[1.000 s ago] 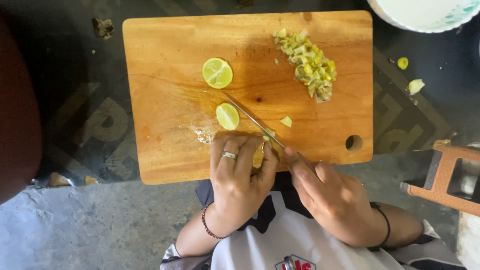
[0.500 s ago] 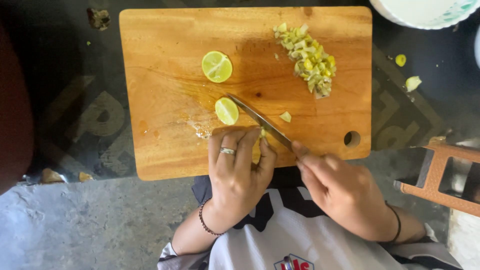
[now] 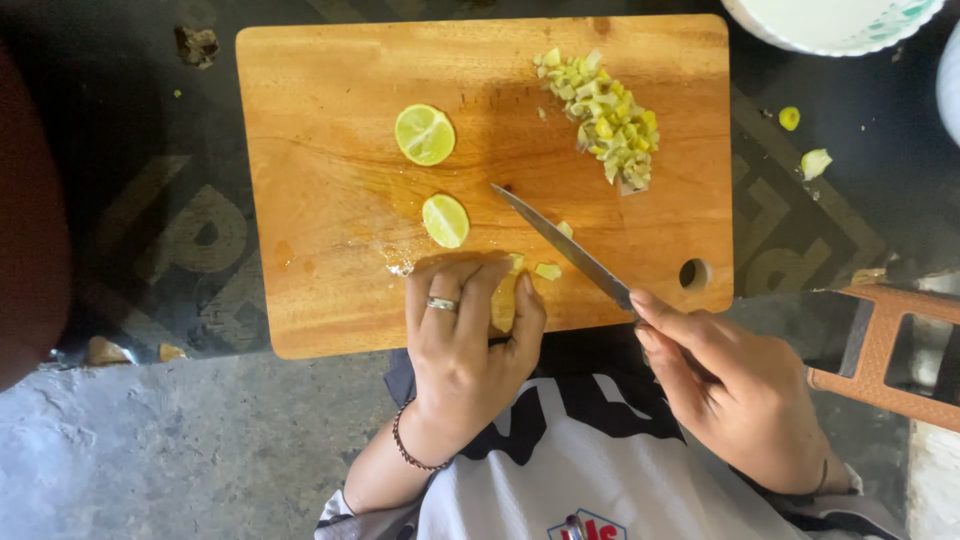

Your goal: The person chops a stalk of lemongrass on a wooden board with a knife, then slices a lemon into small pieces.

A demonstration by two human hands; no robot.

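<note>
A wooden cutting board lies on a dark patterned surface, its near edge over grey concrete floor. Toward its left half, a lime half sits cut face up, and a smaller lime slice lies nearer the person. Just below that slice, the left hand, wearing a ring and a bead bracelet, presses down on a lime piece, its fingers curled tightly over it so that little of the fruit shows. A small cut bit lies beside the fingertips. The knife slants across the board, its blade raised clear of the held piece. The right hand has its fingers closed around the handle. A pile of chopped lime rests at the board's far right.
</note>
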